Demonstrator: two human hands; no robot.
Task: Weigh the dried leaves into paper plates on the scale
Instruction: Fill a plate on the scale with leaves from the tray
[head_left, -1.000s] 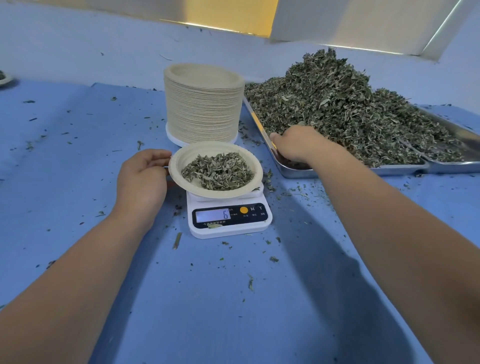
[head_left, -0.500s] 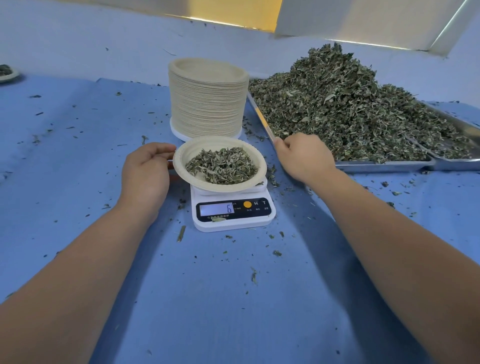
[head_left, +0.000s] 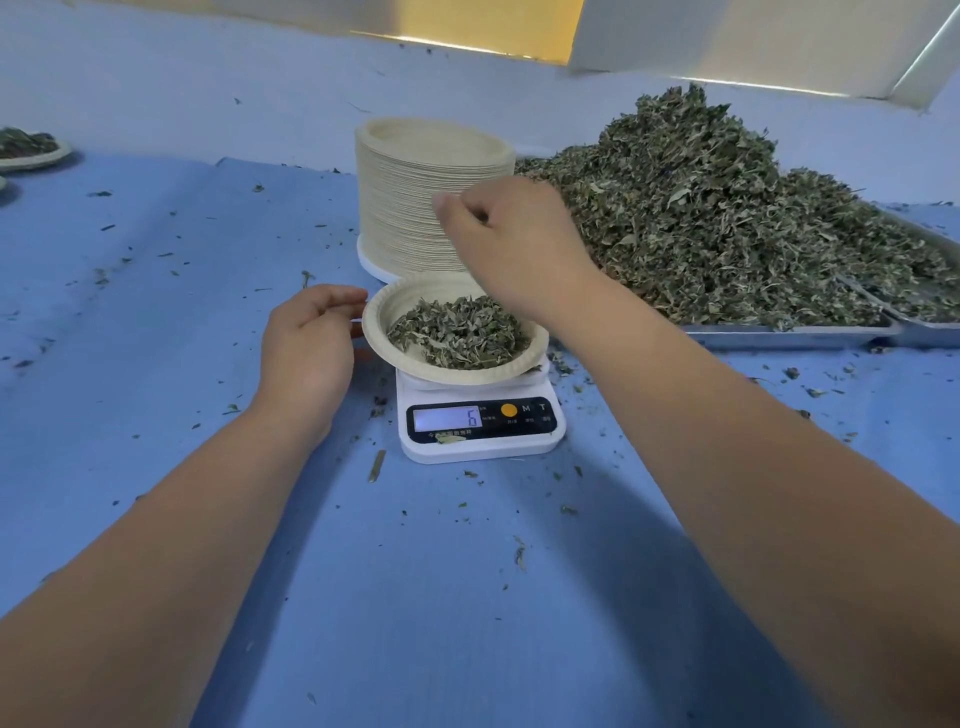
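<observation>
A white digital scale (head_left: 483, 447) stands on the blue cloth and its display reads 6. On it sits a paper plate (head_left: 378, 332) holding a small heap of dried leaves (head_left: 460, 332). My left hand (head_left: 311, 345) holds the plate's left rim, fingers curled over the edge and thumb below. My right hand (head_left: 511, 244) hovers above the plate's far side, in front of the stack of paper plates (head_left: 400, 208). Its fingers are curled and no leaf shows between them. The big pile of dried leaves (head_left: 727, 223) lies to the right.
The pile rests in a metal tray (head_left: 789, 335), with a second tray (head_left: 930, 332) beside it. At the far left edge stands a filled paper plate (head_left: 31, 150). Leaf crumbs are scattered over the blue cloth (head_left: 156, 364). A wall rises behind the table.
My right hand has left the tray's near corner and moved up and left, over the plate and in front of the stack. The left hand stays at the rim and the scale still reads 6.
</observation>
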